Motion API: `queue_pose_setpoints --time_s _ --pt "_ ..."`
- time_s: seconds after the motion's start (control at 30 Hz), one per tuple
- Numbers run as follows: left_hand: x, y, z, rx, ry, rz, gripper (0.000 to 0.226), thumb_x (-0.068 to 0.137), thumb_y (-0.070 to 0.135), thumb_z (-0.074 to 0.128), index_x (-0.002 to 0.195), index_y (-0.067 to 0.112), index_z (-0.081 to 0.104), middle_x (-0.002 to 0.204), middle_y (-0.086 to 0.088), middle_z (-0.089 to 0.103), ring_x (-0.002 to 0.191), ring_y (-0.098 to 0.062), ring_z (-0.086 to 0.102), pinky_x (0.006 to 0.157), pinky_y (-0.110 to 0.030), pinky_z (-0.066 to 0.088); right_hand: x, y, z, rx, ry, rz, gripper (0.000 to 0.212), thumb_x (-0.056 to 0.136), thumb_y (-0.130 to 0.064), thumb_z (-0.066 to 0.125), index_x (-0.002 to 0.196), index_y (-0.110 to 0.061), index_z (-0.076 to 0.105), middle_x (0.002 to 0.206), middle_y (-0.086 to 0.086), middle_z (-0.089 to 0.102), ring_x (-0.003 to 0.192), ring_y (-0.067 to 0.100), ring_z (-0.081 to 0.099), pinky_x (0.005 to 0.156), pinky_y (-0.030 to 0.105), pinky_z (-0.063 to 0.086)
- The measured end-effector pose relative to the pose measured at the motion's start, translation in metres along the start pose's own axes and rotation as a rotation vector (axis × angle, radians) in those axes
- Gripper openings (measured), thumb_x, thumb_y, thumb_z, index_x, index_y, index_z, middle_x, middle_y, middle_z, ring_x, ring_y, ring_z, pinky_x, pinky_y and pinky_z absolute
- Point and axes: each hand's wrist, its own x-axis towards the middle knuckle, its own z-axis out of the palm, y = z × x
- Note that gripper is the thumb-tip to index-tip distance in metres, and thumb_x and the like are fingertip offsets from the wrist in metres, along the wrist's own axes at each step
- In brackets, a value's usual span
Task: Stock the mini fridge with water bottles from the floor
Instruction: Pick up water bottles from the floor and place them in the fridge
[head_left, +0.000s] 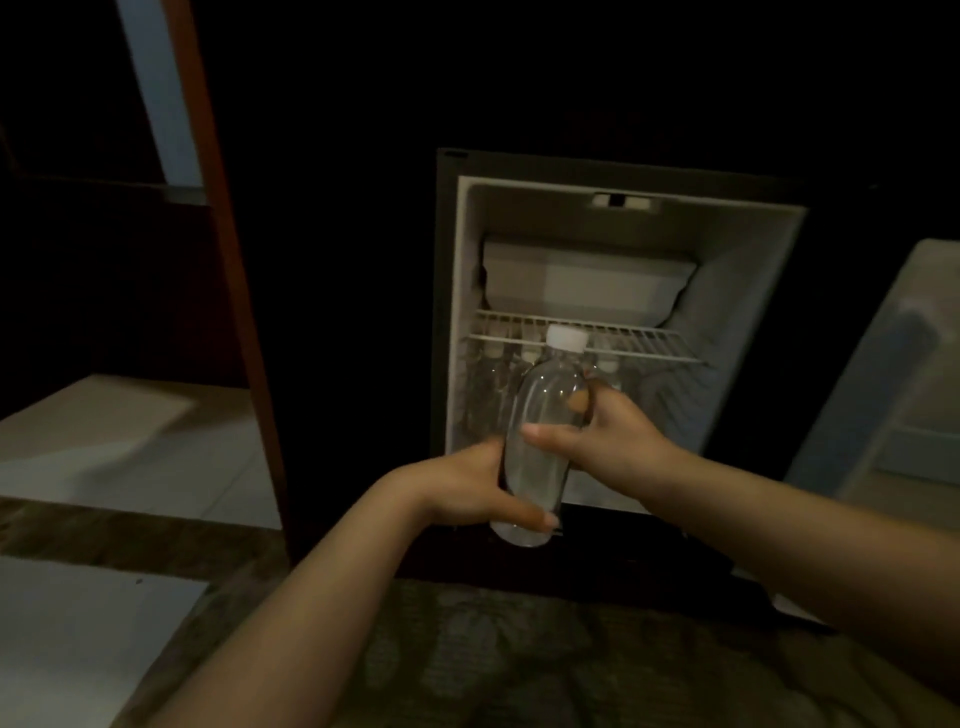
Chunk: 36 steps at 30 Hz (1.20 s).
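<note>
Most of the view is black; the room around the mini fridge (623, 193) is too dark to make out. A patterned carpet (519, 670) fills the bottom of the view, dim and blurred; pale floor tiles (130, 447) show at the left, beside a reddish wooden upright (228, 270) whose top is cut off.

The mini fridge stands open straight ahead of me, its pale lining the brightest thing in sight; its door (883, 395) swings out to the right and is cropped by the edge, its shelves smeared beyond reading. Inside, a pale box-like compartment (587, 280) sits at the top; a white wire shelf (623, 340) runs below it; under the shelf stand several clear bottles (488, 384), bunched at the left; I cannot count them, as they blur together and my hands hide some.

I hold one clear water bottle (540, 410) nearly upright in front of the opening, its base lower than the fridge's bottom edge; how far in it reaches I cannot tell. My right hand (613, 441) wraps around its middle, thumb across the front, fingertips showing through the plastic. My left hand (467, 486) clasps the lower part, thumb lying across near the base; the rest of its fingers are hidden behind the bottle. The white cap (567, 338) overlaps the shelf's front rail.
</note>
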Motion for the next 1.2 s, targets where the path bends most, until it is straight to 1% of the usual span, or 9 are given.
queue_pose_setpoints --time_s 0.1,0.27,0.37,0.5,0.63,0.73,0.83,0.97,1.2 --pt "0.025 0.003 0.017 -0.067 0.089 0.115 0.057 0.073 0.024 0.076 0.106 0.054 0.04 0.11 0.027 0.051 0.103 0.006 0.052 0.082 -0.003 0.044 -0.002 0.009 -0.011 0.098 0.1 0.023 0.018 0.077 -0.017 0.075 0.089 -0.027 0.065 0.086 -0.011 0.071 0.085 0.004 0.068 0.079 0.031 0.057" --pt "0.057 -0.002 0.032 0.034 0.377 0.088 0.061 0.061 0.045 0.079 0.11 0.043 0.042 0.092 0.021 0.056 0.084 0.006 0.054 0.061 -0.012 0.042 0.002 0.023 -0.034 0.172 0.111 0.149 0.032 0.077 -0.029 0.074 0.105 -0.023 0.061 0.099 -0.002 0.07 0.098 0.018 0.068 0.086 0.039 0.056" --pt "0.066 -0.005 0.029 -0.017 0.345 0.089 0.061 0.057 0.043 0.083 0.107 0.04 0.048 0.093 0.02 0.059 0.086 0.003 0.061 0.063 -0.014 0.049 0.008 0.032 -0.049 0.17 -0.027 0.213 0.04 0.079 -0.046 0.067 0.114 -0.03 0.056 0.108 -0.006 0.067 0.099 0.012 0.065 0.076 0.03 0.054" --pt "0.076 -0.011 0.022 -0.065 0.268 0.094 0.052 0.061 0.035 0.083 0.102 0.039 0.052 0.1 0.013 0.063 0.092 -0.005 0.064 0.072 -0.021 0.056 0.025 0.044 -0.059 -0.007 0.054 0.12 0.049 0.078 -0.057 0.06 0.117 -0.028 0.054 0.108 -0.009 0.062 0.086 0.003 0.06 0.058 0.014 0.045" --pt "0.094 -0.02 0.024 -0.106 0.237 0.125 0.05 0.065 0.024 0.083 0.108 0.027 0.058 0.097 0.006 0.068 0.088 -0.007 0.067 0.072 -0.016 0.055 0.034 0.061 -0.065 -0.072 0.11 0.056 0.064 0.052 -0.083 0.053 0.101 -0.041 0.055 0.091 -0.025 0.064 0.083 -0.004 0.061 0.056 0.011 0.042" --pt "0.109 -0.029 0.029 -0.114 0.201 0.102 0.051 0.066 0.022 0.083 0.11 0.019 0.059 0.099 0.001 0.069 0.094 -0.008 0.066 0.078 -0.017 0.053 0.038 0.076 -0.064 -0.023 0.105 0.002 0.06 0.058 -0.075 0.061 0.105 -0.039 0.056 0.091 -0.039 0.063 0.084 -0.018 0.06 0.061 -0.001 0.041" --pt "0.128 -0.039 0.035 -0.13 0.168 0.108 0.042 0.066 0.02 0.083 0.1 0.025 0.059 0.095 0.014 0.065 0.084 0.016 0.061 0.069 -0.003 0.048 0.045 0.096 -0.06 0.038 0.116 -0.011 0.052 0.066 -0.058 0.069 0.111 -0.032 0.058 0.093 -0.032 0.067 0.088 -0.016 0.062 0.065 0.0 0.043" --pt "0.154 -0.05 0.036 -0.061 0.145 0.111 0.04 0.066 0.02 0.083 0.1 0.02 0.062 0.091 0.016 0.063 0.071 0.018 0.057 0.062 0.003 0.04 0.058 0.128 -0.054 0.104 0.126 0.087 0.032 0.076 -0.041 0.072 0.103 -0.04 0.054 0.076 -0.043 0.06 0.075 -0.022 0.058 0.05 0.003 0.044" --pt "0.198 -0.066 0.052 -0.074 0.147 0.136 0.044 0.064 0.015 0.084 0.103 0.014 0.064 0.093 0.011 0.066 0.067 0.021 0.056 0.06 0.002 0.042 0.077 0.164 -0.05 0.117 0.219 0.119 0.036 0.074 -0.029 0.076 0.104 -0.033 0.056 0.09 -0.022 0.065 0.074 -0.018 0.061 0.058 0.002 0.045"
